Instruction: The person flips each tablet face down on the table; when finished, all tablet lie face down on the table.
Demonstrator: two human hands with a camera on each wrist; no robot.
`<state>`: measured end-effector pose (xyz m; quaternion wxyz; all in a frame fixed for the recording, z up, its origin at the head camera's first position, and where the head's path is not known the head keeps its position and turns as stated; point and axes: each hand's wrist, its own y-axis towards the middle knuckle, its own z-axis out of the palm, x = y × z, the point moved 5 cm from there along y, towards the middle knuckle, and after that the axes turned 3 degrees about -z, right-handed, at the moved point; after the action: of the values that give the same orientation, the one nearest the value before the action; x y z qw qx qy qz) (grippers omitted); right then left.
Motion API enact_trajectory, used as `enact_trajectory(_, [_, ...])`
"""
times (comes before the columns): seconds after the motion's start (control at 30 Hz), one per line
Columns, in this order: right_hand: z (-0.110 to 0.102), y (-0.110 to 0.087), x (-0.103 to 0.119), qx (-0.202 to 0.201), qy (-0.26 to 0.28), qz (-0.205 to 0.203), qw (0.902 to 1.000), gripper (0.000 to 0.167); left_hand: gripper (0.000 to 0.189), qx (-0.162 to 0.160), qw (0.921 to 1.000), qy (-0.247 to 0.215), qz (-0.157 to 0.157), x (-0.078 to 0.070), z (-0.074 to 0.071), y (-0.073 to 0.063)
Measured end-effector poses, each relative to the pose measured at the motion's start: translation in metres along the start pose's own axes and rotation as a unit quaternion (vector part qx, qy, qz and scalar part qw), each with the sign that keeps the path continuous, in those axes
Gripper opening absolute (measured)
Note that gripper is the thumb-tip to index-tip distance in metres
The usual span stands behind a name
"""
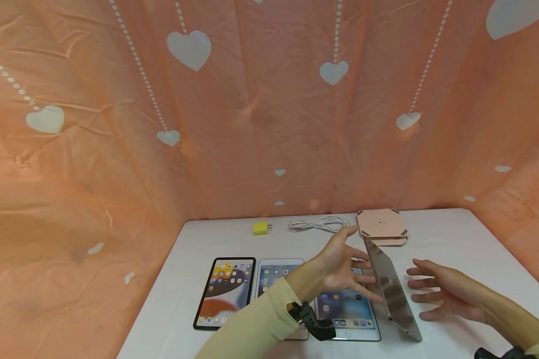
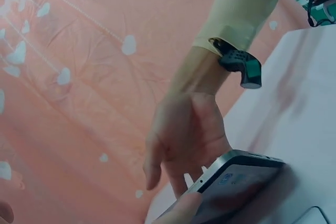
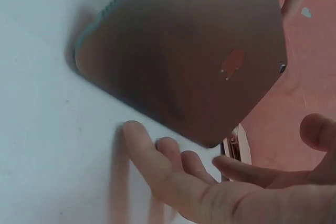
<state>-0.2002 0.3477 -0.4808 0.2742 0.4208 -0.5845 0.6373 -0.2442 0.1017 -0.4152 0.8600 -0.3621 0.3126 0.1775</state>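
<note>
A tablet stands tilted on its long edge, its shiny metal back facing right. My left hand is on its screen side, with spread, fairly straight fingers reaching to the glass. To the right of the tablet my right hand hovers with fingers extended, apart from it. The right wrist view shows the logo and camera on the tablet's back, with the right hand just below its edge. In the left wrist view, a left fingertip lies along the tablet's rim.
Three lit tablets lie flat on the white table: a black-framed one, a middle one partly under my left arm, and a white-framed one. Behind are a yellow charger plug, a coiled white cable and a pink folding stand.
</note>
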Motion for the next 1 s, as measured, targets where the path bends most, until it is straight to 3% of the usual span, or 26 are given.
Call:
enact_trajectory(0.17, [-0.001, -0.003, -0.004, -0.005, -0.001, -0.017, 0.9998, 0.089, 0.098, -0.009, 0.9999, -0.003, 0.005, 0.008, -0.007, 0.004])
enact_trajectory(0.6, [-0.011, -0.010, -0.007, -0.056, -0.038, 0.007, 0.9977, 0.085, 0.092, -0.043, 0.9981, -0.045, -0.005, 0.035, -0.013, 0.030])
enact_trajectory(1.0, [-0.018, -0.016, -0.008, -0.050, -0.136, 0.039, 0.9887, 0.099, 0.081, -0.085, 0.9954, -0.043, 0.003, 0.053, -0.006, 0.055])
